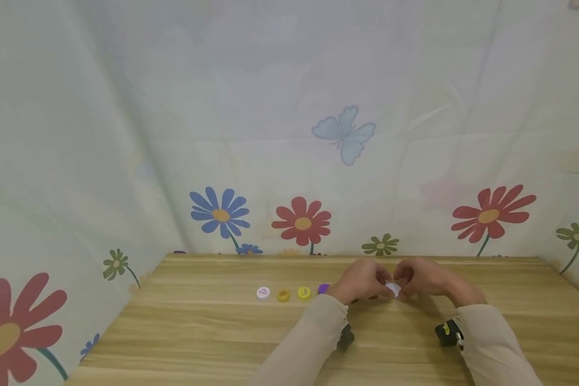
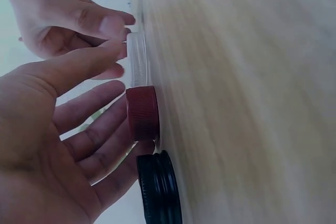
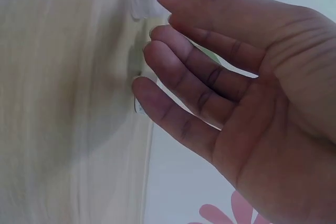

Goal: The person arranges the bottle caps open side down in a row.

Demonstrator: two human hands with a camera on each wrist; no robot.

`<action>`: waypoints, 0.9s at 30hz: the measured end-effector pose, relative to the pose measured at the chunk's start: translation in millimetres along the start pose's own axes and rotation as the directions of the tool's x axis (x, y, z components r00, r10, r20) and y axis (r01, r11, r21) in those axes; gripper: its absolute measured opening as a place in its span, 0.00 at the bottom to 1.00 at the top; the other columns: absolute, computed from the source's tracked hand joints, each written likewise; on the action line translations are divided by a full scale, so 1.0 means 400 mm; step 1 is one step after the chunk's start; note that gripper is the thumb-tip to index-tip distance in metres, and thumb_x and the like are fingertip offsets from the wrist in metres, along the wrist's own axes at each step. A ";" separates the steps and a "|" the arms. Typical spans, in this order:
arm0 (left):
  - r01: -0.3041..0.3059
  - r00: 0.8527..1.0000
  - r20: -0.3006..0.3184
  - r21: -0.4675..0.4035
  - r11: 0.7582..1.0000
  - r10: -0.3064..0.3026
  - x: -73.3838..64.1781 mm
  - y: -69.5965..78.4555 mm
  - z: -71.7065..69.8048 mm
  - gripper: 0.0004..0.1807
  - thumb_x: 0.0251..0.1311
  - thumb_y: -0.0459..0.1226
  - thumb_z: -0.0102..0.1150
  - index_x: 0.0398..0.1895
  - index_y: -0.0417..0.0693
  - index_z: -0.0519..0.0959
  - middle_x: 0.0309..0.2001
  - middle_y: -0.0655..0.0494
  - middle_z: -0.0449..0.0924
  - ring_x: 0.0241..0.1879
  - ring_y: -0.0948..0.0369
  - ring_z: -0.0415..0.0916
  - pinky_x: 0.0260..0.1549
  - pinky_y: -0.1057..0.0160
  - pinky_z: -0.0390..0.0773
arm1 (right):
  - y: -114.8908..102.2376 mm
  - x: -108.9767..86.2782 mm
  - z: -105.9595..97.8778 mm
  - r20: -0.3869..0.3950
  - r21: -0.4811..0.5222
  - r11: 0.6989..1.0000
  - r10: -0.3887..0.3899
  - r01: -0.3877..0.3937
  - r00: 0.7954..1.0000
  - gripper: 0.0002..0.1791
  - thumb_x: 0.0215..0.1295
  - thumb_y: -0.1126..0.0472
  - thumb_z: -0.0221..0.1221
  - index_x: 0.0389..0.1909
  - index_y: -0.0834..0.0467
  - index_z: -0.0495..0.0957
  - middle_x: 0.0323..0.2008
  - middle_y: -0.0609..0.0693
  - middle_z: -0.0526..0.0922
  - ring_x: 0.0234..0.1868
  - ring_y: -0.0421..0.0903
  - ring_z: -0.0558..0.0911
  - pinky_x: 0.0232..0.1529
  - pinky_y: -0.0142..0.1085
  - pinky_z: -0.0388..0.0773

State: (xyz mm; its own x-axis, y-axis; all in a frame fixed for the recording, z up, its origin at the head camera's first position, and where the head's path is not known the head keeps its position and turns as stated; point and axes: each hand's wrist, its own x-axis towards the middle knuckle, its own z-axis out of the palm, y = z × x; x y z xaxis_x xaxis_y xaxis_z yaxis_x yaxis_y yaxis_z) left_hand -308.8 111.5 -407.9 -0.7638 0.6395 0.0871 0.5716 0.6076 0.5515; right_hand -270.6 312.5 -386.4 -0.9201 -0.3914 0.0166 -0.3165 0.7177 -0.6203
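Note:
A whitish, ribbed bottle cap [image 1: 394, 288] is at the fingertips of both hands, touching or just above the tabletop. My left hand [image 1: 363, 280] has its thumb and forefinger at the cap's left side, its other fingers loosely spread. From the other side, the thumb and forefinger of my right hand [image 1: 423, 277] meet the cap; its remaining fingers are half bent. In the left wrist view, a dark red cap [image 2: 143, 114] stands right beside the whitish one, then a black cap [image 2: 157, 188]. My left hand mostly hides these two in the head view.
Leftward along the row lie a purple cap [image 1: 324, 289], a yellow cap [image 1: 304, 292], an orange-gold cap [image 1: 283, 295] and a white cap [image 1: 263, 292] with print. The wooden table [image 1: 198, 332] ends at a flowered curtain [image 1: 251, 161] behind.

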 end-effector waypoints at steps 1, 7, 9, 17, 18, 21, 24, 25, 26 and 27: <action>0.011 1.000 -0.006 -0.022 1.000 -0.011 0.001 0.001 0.000 0.14 0.59 0.41 0.80 0.47 0.47 0.91 0.29 0.66 0.85 0.25 0.71 0.77 0.29 0.73 0.76 | 0.002 -0.002 -0.004 -0.005 -0.001 1.000 0.001 -0.001 1.000 0.16 0.54 0.72 0.73 0.43 0.70 0.82 0.35 0.51 0.84 0.37 0.46 0.80 0.39 0.41 0.80; 0.007 0.998 -0.061 -0.071 0.997 -0.011 0.015 0.009 0.014 0.15 0.61 0.42 0.78 0.49 0.47 0.90 0.40 0.62 0.88 0.30 0.72 0.79 0.36 0.73 0.77 | 0.013 -0.013 -0.018 -0.094 -0.030 0.999 0.009 -0.012 0.996 0.11 0.62 0.71 0.69 0.45 0.68 0.83 0.37 0.51 0.85 0.39 0.47 0.81 0.42 0.45 0.81; -0.001 0.997 -0.073 -0.068 0.998 -0.004 0.022 0.013 0.020 0.16 0.61 0.42 0.77 0.50 0.47 0.90 0.40 0.61 0.89 0.32 0.72 0.79 0.37 0.73 0.77 | 0.016 -0.017 -0.021 -0.140 -0.055 0.998 0.011 -0.019 0.990 0.10 0.63 0.71 0.70 0.45 0.68 0.83 0.37 0.50 0.85 0.39 0.48 0.82 0.43 0.46 0.82; 0.052 0.991 -0.120 -0.113 0.992 -0.065 0.049 0.024 0.035 0.17 0.63 0.39 0.76 0.55 0.48 0.88 0.42 0.60 0.89 0.38 0.70 0.80 0.39 0.72 0.77 | 0.027 -0.026 -0.037 -0.238 -0.098 0.993 0.038 -0.063 0.971 0.13 0.63 0.69 0.71 0.45 0.69 0.82 0.37 0.53 0.85 0.40 0.52 0.83 0.45 0.51 0.82; 0.055 0.990 -0.126 -0.116 0.992 -0.070 0.053 0.026 0.036 0.17 0.62 0.39 0.76 0.54 0.48 0.88 0.42 0.60 0.89 0.38 0.70 0.81 0.39 0.72 0.77 | 0.029 -0.027 -0.038 -0.239 -0.100 0.993 0.040 -0.066 0.970 0.13 0.64 0.68 0.71 0.46 0.70 0.82 0.38 0.54 0.85 0.41 0.52 0.83 0.45 0.52 0.83; 0.050 0.988 -0.136 -0.123 0.991 -0.066 0.063 0.032 0.043 0.18 0.62 0.39 0.77 0.54 0.48 0.89 0.42 0.60 0.89 0.38 0.70 0.81 0.39 0.73 0.77 | 0.038 -0.030 -0.042 -0.237 -0.100 0.991 0.057 -0.083 0.970 0.14 0.64 0.68 0.71 0.47 0.70 0.82 0.39 0.56 0.85 0.42 0.54 0.83 0.46 0.54 0.83; 0.023 0.990 -0.138 -0.112 0.993 -0.039 0.074 0.037 0.050 0.17 0.62 0.38 0.76 0.54 0.47 0.89 0.43 0.60 0.90 0.39 0.71 0.81 0.39 0.74 0.77 | 0.047 -0.033 -0.045 -0.233 -0.099 0.990 0.078 -0.104 0.969 0.14 0.64 0.68 0.71 0.47 0.71 0.82 0.40 0.58 0.85 0.43 0.55 0.83 0.47 0.55 0.83; 0.016 0.990 -0.138 -0.107 0.994 -0.031 0.077 0.038 0.053 0.17 0.62 0.38 0.76 0.55 0.47 0.88 0.43 0.59 0.90 0.39 0.72 0.82 0.39 0.75 0.77 | 0.051 -0.033 -0.045 -0.233 -0.102 0.989 0.082 -0.108 0.969 0.15 0.64 0.68 0.71 0.47 0.71 0.82 0.40 0.58 0.85 0.43 0.56 0.83 0.47 0.55 0.83; 0.011 0.990 -0.139 -0.102 0.995 -0.025 0.080 0.040 0.055 0.18 0.62 0.38 0.76 0.55 0.46 0.88 0.44 0.59 0.90 0.40 0.72 0.82 0.40 0.75 0.76 | 0.055 -0.033 -0.046 -0.232 -0.104 0.989 0.081 -0.107 0.969 0.15 0.64 0.68 0.71 0.47 0.71 0.81 0.40 0.58 0.85 0.43 0.56 0.83 0.47 0.55 0.82; 0.006 0.990 -0.140 -0.096 0.995 -0.020 0.084 0.041 0.057 0.18 0.63 0.37 0.75 0.55 0.46 0.88 0.44 0.59 0.90 0.40 0.72 0.82 0.40 0.76 0.76 | 0.059 -0.033 -0.046 -0.232 -0.107 0.989 0.079 -0.106 0.970 0.15 0.64 0.67 0.71 0.47 0.71 0.81 0.39 0.58 0.85 0.42 0.56 0.84 0.46 0.55 0.82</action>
State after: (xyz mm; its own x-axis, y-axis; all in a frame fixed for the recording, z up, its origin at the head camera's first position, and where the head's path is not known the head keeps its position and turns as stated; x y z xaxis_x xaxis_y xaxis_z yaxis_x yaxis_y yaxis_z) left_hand -318.2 153.7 -414.7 -0.8095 0.5550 0.1918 0.5354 0.5637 0.6290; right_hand -270.3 345.0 -386.8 -0.9705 -0.1894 0.1491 -0.2402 0.8125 -0.5312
